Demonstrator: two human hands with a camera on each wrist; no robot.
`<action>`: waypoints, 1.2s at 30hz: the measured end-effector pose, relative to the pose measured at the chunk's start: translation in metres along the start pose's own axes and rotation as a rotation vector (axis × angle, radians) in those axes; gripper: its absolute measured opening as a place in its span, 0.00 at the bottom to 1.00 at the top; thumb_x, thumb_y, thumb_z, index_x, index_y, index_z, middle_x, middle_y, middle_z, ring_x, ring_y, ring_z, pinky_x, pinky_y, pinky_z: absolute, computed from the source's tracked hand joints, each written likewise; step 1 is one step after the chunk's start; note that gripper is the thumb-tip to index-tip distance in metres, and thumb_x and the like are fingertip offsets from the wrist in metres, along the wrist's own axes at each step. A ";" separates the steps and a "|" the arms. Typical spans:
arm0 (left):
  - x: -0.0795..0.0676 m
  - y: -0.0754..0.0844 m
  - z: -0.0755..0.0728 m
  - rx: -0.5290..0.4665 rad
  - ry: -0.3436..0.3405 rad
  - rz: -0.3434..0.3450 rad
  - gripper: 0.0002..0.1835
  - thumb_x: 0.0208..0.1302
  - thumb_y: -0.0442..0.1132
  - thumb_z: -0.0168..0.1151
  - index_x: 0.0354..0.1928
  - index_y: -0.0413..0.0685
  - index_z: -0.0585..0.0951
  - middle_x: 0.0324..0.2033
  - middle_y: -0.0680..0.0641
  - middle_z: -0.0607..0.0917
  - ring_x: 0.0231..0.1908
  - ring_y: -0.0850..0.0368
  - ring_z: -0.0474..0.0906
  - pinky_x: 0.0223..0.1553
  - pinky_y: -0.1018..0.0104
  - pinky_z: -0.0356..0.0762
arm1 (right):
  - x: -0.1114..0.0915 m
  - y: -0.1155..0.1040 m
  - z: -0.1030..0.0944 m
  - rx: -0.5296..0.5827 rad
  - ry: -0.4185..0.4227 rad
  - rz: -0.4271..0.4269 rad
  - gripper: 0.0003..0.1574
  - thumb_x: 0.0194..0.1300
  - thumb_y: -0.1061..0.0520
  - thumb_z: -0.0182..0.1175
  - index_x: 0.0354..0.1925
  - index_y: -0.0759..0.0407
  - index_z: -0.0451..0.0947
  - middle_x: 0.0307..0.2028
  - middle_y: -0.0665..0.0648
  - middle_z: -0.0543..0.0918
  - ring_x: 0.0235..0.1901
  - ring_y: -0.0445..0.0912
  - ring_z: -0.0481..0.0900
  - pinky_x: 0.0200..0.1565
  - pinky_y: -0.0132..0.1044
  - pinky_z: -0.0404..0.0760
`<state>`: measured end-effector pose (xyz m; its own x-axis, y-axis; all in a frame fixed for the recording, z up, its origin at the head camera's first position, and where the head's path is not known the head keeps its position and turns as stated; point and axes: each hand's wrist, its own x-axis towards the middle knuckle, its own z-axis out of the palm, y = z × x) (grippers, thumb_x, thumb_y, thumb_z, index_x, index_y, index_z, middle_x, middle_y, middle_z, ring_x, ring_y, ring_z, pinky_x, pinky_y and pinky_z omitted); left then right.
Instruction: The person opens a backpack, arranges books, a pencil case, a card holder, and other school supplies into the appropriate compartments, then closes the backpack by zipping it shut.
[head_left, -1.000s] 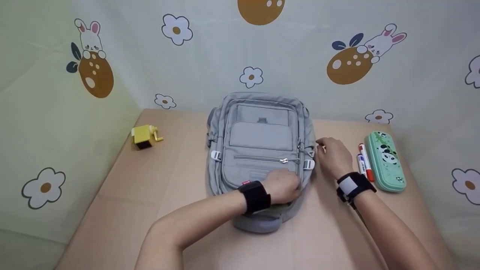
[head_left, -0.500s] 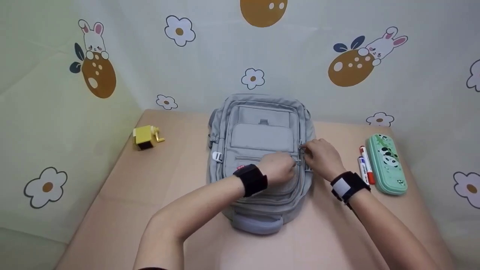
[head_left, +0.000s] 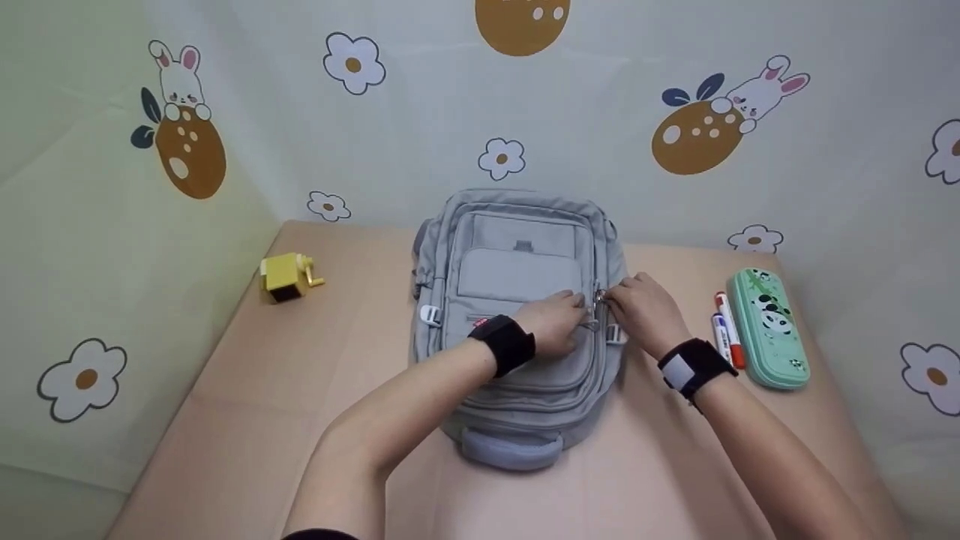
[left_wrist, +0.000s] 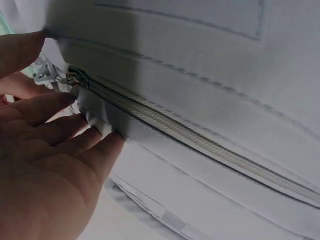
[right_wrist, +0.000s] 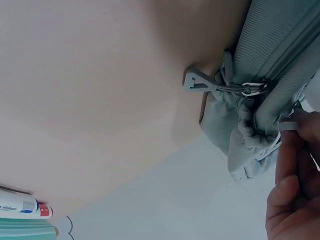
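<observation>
1. Head: the backpack (head_left: 521, 274) lies mid-counter (head_left: 360, 300), front up. The step seems to be working its side zip: the right hand (head_left: 645, 311) pinches the zip slider (head_left: 600, 295); the left hand (head_left: 551, 322) reaches across.
2. Left wrist: left fingers nearly straight, thumb apart, touching fabric beside the slider; probably they must steady it.
3. Right wrist: thumb and fingertip together; a pull along the zip likely needs that pinch.

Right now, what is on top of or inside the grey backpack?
On the front of the backpack is the left grip, its fingertips touching fabric beside a zipper; the right grip pinches a zip pull at the side. The inside cannot be seen; fabric covers it.
</observation>
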<state>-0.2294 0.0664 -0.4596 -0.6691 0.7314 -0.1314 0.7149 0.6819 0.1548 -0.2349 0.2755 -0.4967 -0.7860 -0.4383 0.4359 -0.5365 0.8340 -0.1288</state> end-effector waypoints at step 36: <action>0.001 -0.009 0.004 -0.013 -0.026 0.045 0.27 0.68 0.42 0.63 0.68 0.42 0.76 0.74 0.41 0.66 0.75 0.45 0.58 0.73 0.63 0.55 | -0.024 -0.027 -0.019 0.079 -0.138 0.102 0.04 0.64 0.64 0.68 0.32 0.60 0.82 0.30 0.55 0.80 0.33 0.52 0.79 0.35 0.49 0.78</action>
<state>-0.2359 0.0614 -0.4654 -0.6311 0.7612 -0.1490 0.7412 0.6485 0.1735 -0.1959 0.2703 -0.4869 -0.8695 -0.3987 0.2917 -0.4696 0.8503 -0.2377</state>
